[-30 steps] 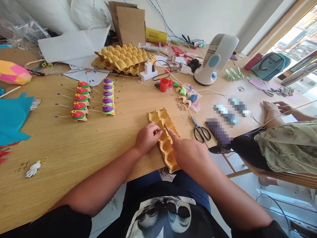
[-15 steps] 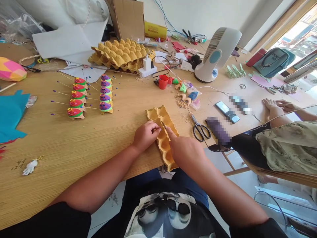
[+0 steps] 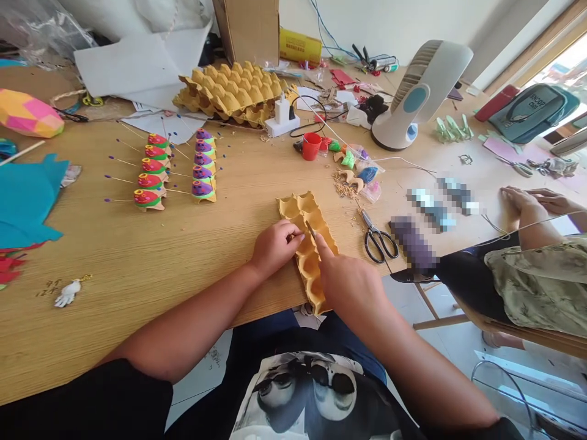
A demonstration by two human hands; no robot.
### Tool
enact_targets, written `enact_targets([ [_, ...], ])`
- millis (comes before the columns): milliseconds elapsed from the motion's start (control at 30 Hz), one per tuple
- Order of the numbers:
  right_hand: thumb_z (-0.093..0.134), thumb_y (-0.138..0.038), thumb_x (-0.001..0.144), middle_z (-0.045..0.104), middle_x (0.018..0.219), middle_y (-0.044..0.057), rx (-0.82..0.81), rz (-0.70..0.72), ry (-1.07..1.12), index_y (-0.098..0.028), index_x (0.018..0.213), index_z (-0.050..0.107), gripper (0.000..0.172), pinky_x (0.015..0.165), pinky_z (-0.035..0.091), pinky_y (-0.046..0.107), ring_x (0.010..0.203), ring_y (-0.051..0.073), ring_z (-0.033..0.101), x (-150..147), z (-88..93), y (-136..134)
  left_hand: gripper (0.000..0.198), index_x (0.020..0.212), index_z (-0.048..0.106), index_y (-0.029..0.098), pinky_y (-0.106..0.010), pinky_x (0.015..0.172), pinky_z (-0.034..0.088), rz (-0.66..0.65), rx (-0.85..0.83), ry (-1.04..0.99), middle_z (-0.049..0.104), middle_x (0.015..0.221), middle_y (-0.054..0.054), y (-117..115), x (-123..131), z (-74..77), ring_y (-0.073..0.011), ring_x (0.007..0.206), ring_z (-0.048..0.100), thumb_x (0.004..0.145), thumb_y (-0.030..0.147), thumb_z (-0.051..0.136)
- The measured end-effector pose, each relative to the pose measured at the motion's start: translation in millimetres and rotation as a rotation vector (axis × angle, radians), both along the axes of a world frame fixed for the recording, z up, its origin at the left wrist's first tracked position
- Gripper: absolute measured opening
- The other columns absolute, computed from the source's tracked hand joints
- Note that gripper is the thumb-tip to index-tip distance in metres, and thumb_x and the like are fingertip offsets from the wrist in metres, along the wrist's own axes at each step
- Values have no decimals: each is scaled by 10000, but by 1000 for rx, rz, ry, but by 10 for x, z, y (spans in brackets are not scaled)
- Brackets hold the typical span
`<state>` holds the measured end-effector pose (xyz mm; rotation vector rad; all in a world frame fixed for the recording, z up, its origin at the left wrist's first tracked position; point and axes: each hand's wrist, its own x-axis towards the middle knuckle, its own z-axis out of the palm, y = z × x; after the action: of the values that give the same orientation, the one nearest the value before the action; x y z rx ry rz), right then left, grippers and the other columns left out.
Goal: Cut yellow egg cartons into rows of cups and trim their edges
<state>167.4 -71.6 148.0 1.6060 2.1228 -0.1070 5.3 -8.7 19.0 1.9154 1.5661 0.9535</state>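
Note:
A yellow egg-carton strip (image 3: 312, 285) with two rows of cups lies at the table's front edge, one end slightly over it. My left hand (image 3: 276, 245) is closed on the strip's left edge, thumb and fingers pinched together. My right hand (image 3: 351, 281) grips a slim dark knife (image 3: 310, 230), its index finger stretched along the back. The blade points away from me and rests over the ridge between the two rows of cups. The knife's handle is hidden inside the hand.
Black-handled scissors (image 3: 380, 239) lie right of the strip. Painted carton pieces (image 3: 151, 182) with pins stand in two rows at left. Behind are stacked egg trays (image 3: 233, 88), a red cup (image 3: 311, 146) and a white fan (image 3: 419, 91). Another person's hands (image 3: 527, 198) rest at right.
The whole view has shifted a little, so things on the table appear farther right. Both hands keep nearly the same hold on the strip and knife.

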Motion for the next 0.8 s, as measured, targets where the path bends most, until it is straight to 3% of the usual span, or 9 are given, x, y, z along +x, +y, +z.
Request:
enact_targets([
  [333,482,-123,980,777,856,93,-29,-32,9,-225,1689,162,785,598,520,267,775,229,784,5,-43,-14,170,785,680,221,-307,688,442,-12,-10,9,679,846,-17,9,-8,-17,-180,776,617,921,312,634],
  [800,504,-135,986,770,888,100,-18,-23,15,-222,1688,178,779,599,508,237,748,198,772,86,-151,-129,124,817,709,221,-309,702,459,-13,8,27,729,896,-31,7,-10,-10,-196,832,657,910,280,654],
])
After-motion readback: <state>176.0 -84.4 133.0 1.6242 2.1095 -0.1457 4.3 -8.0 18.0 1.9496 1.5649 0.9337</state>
